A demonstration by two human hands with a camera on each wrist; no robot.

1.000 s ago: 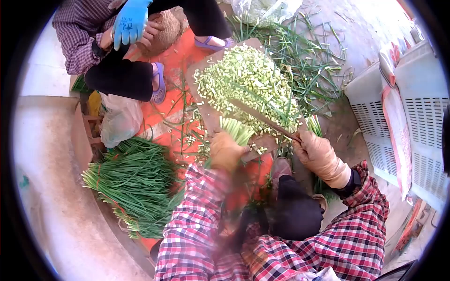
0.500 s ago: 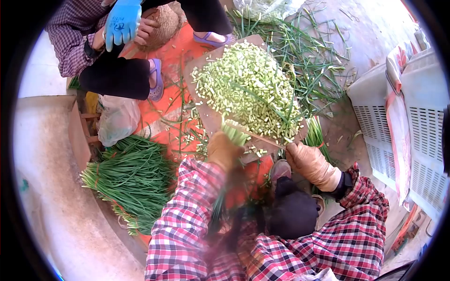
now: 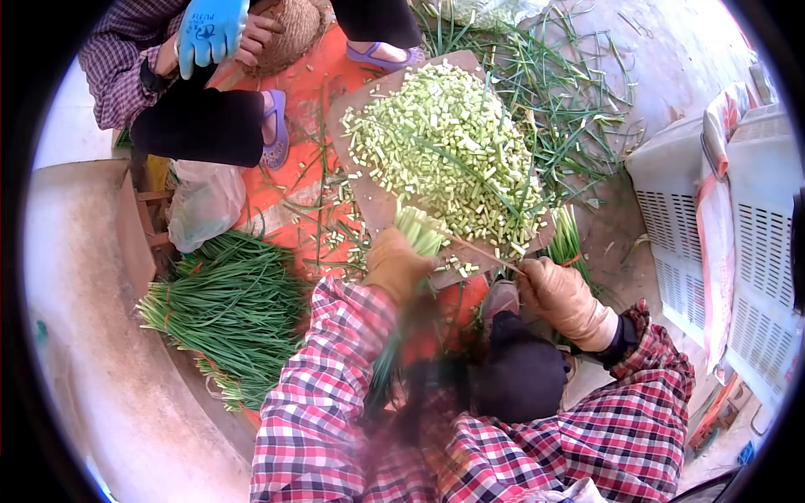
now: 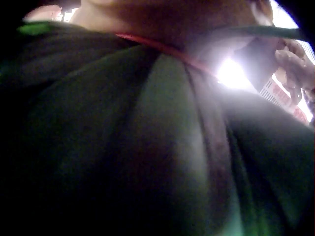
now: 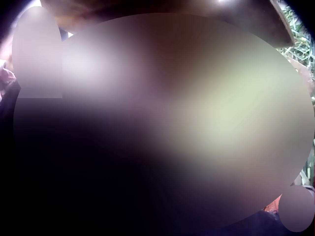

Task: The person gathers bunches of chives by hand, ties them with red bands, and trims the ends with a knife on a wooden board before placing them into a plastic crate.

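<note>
In the head view my gloved left hand point(image 3: 396, 263) grips a bundle of green stalks point(image 3: 419, 232), whose pale cut ends lie at the near edge of the board point(image 3: 369, 197). Dark leaves of a red-banded bundle fill the left wrist view. My gloved right hand point(image 3: 560, 295) holds a knife point(image 3: 482, 251) by its handle, its blade seen thin, edge-on, and reaching left to the stalk ends. A big heap of chopped stalk pieces point(image 3: 453, 142) covers much of the board. The right wrist view is mostly blurred, with a dark blade-like shape point(image 5: 256, 22) at its top.
Tied green bundles point(image 3: 231, 314) lie on the left, another bundle point(image 3: 566, 239) right of the board. Loose leaves point(image 3: 562, 101) litter the floor behind it. White crates point(image 3: 679, 210) stand at the right. A person in a blue glove point(image 3: 211, 35) sits at the upper left beside a plastic bag point(image 3: 204, 205).
The knife has swung down from over the heap to the stalk ends, its blade turning edge-on. My left hand keeps its grip on the stalks. The whole head view has shifted slightly.
</note>
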